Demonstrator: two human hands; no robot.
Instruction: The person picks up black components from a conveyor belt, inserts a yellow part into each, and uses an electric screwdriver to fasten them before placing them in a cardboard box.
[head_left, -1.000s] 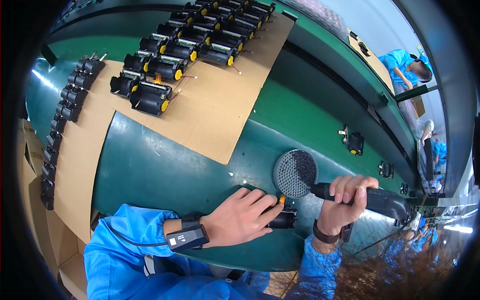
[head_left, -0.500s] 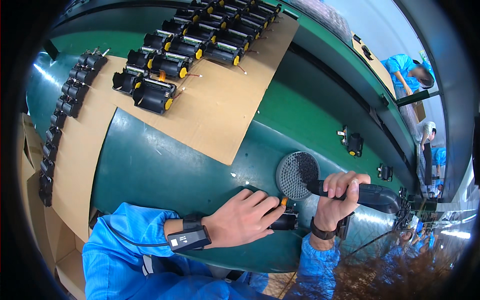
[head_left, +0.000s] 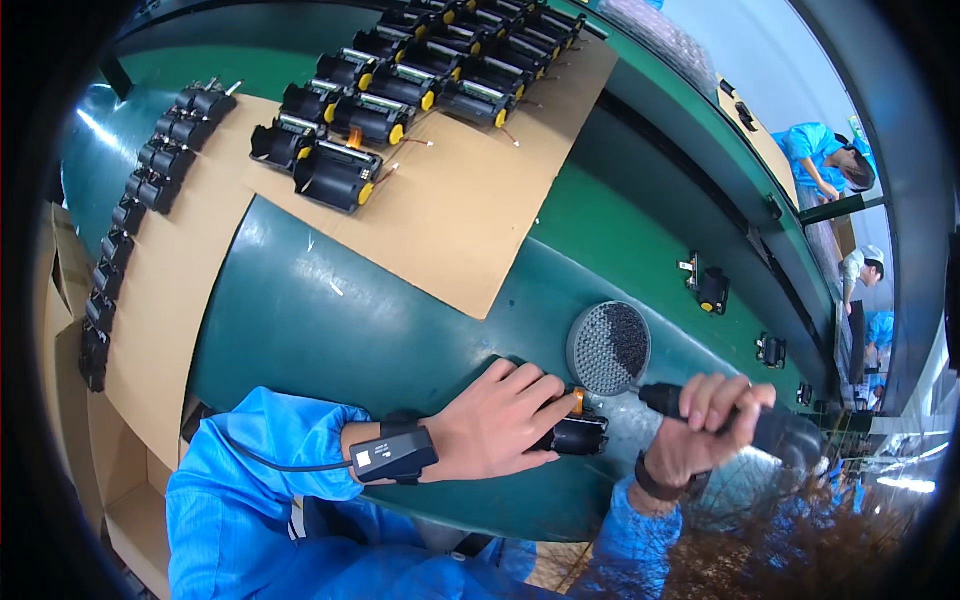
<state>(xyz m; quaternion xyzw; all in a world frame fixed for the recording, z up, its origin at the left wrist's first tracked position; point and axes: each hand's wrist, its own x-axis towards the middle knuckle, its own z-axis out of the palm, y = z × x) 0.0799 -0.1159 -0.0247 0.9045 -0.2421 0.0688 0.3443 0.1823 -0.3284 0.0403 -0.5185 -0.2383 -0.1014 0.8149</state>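
Note:
My left hand [head_left: 505,420] lies curled over a black plastic module [head_left: 580,436] on the green tabletop, its fingers pressing on the part's left end. Beside the fingertips an orange flat cable [head_left: 577,402] sticks up from the module. My right hand [head_left: 705,430] is wrapped round a black electric screwdriver [head_left: 664,399], held nearly level with its tip pointing left. That tip is beside the lower right rim of a round grey dish [head_left: 573,362]. Small dark screws [head_left: 630,335] are heaped in the dish's right half, and its bottom has a dimpled grid.
Rows of black modules with yellow caps [head_left: 345,175] stand on cardboard [head_left: 460,260] at the back left. A line of smaller black parts [head_left: 150,190] runs along the far left. More modules [head_left: 712,290] sit on the green ledge at right. Co-workers [head_left: 825,160] are beyond the frame.
The screwdriver in my right hand has moved right and slightly down, its tip leaving the screws for the dish's outer edge. My left hand stays on the module. The whole view has shifted slightly.

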